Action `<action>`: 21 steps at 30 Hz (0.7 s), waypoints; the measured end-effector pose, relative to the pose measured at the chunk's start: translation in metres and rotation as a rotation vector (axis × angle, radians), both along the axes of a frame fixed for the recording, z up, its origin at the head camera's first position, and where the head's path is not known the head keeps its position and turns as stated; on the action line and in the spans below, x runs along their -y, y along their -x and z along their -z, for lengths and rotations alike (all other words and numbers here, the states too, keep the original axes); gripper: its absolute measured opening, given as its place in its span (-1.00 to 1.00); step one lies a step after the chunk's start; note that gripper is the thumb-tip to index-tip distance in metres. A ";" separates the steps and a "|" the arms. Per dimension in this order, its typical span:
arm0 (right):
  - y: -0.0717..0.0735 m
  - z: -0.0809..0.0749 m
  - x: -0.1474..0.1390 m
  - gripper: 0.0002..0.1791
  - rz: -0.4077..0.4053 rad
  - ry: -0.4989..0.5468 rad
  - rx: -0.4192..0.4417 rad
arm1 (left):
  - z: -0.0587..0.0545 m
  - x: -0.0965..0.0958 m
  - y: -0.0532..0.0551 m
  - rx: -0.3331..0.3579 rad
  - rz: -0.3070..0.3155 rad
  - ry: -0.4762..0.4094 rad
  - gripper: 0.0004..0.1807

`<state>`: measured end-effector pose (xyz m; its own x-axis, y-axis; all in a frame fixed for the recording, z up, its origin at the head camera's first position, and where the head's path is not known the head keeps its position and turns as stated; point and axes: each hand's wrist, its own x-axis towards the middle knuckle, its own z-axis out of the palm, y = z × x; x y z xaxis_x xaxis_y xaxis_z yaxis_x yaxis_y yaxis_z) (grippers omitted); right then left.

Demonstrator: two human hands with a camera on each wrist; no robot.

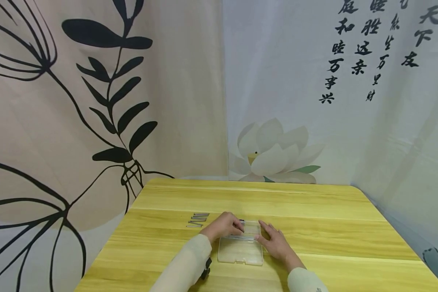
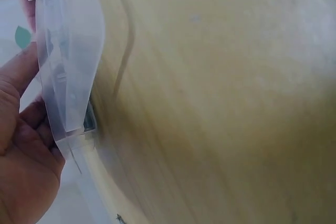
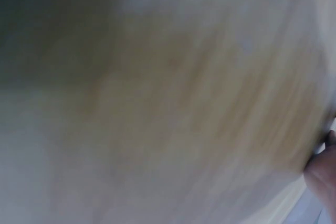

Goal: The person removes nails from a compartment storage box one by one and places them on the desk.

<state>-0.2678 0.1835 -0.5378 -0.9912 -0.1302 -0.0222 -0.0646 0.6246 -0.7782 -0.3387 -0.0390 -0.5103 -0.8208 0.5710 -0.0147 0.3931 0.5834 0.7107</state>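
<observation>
A clear plastic box (image 1: 252,228) lies on the table, its transparent lid (image 1: 241,250) folded open towards the near side. My left hand (image 1: 224,226) reaches over the left part of the box with bent fingers. In the left wrist view, the thumb and fingers of the left hand (image 2: 26,145) are beside the clear plastic wall; I cannot tell whether they pinch anything. A small dark item (image 1: 241,222) shows at the box's far left corner. My right hand (image 1: 275,243) touches the box's right side, fingers extended and thumb near the hinge.
Several metal nails (image 1: 198,219) lie in a loose group on the wooden table (image 1: 314,227), left of the box. A dark strap piece (image 1: 206,268) shows at the left sleeve. Printed curtains (image 1: 190,101) hang behind the table.
</observation>
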 end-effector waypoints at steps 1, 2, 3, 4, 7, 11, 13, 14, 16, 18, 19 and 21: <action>0.000 0.000 0.000 -0.31 0.000 0.003 0.001 | 0.000 0.000 0.000 -0.003 -0.001 0.004 -0.96; 0.000 0.000 0.000 -0.31 -0.001 0.005 0.002 | 0.001 0.000 0.000 -0.004 -0.003 0.009 -0.95; 0.000 0.000 0.000 -0.31 0.000 0.006 0.003 | 0.001 -0.001 0.001 -0.007 -0.004 0.011 -0.95; 0.000 0.000 0.000 -0.31 0.000 0.007 0.003 | 0.001 -0.001 0.001 -0.010 -0.004 0.015 -0.95; 0.000 0.000 0.000 -0.31 0.001 0.008 0.002 | 0.001 -0.002 0.001 -0.032 -0.003 0.022 -0.95; 0.000 0.000 0.000 -0.31 0.001 0.004 -0.001 | 0.003 -0.004 0.000 -0.075 -0.009 0.061 -0.95; 0.000 0.000 0.000 -0.30 0.002 0.005 -0.002 | 0.003 -0.006 0.000 -0.097 -0.011 0.089 -0.94; 0.000 0.000 0.000 -0.30 0.002 0.004 -0.004 | 0.003 -0.007 0.000 -0.104 -0.013 0.105 -0.96; 0.000 0.000 0.000 -0.30 0.001 0.005 -0.006 | 0.003 -0.009 -0.001 -0.132 -0.011 0.138 -0.97; 0.000 0.000 0.000 -0.30 -0.001 0.004 -0.011 | 0.003 -0.011 -0.001 -0.161 -0.010 0.182 -0.98; 0.000 -0.001 0.000 -0.30 -0.002 0.002 -0.015 | 0.003 -0.011 -0.001 -0.184 -0.004 0.204 -0.97; 0.000 -0.001 0.000 -0.30 -0.004 0.002 -0.018 | 0.002 -0.013 -0.002 -0.221 0.006 0.240 -0.97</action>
